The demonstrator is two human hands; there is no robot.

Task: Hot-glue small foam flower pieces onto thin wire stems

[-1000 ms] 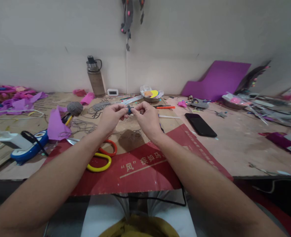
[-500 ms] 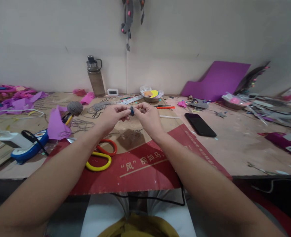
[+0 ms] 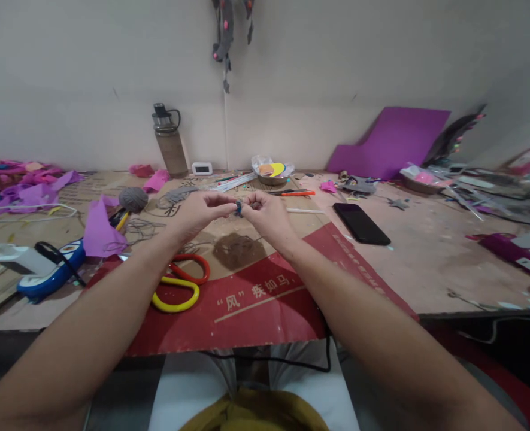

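Note:
Between my fingertips is a small dark blue-grey piece [image 3: 238,208], too small to name, held above the cardboard. My left hand [image 3: 204,209] pinches it from the left side, fingers closed. From the right my right hand [image 3: 267,214] pinches the same piece with thumb and fingers together. Below and left of my hands lie scissors [image 3: 188,293] with one red and one yellow handle loop, their blades hidden under my left forearm. Thin grey yarn [image 3: 143,228] trails loosely left of my left hand, near a grey yarn ball [image 3: 133,199].
A red printed cardboard sheet [image 3: 265,317] lies at the front edge. A black phone [image 3: 361,224] is to the right. Behind stand a water bottle [image 3: 170,143], a small white clock [image 3: 202,168] and a bowl of scraps [image 3: 273,178]. A blue power strip [image 3: 53,278] sits left.
My hands remain together around the small piece, their fingers shifting slightly. The right-hand fingers have curled in more. The whole view has moved a little, so the table things appear slightly further left.

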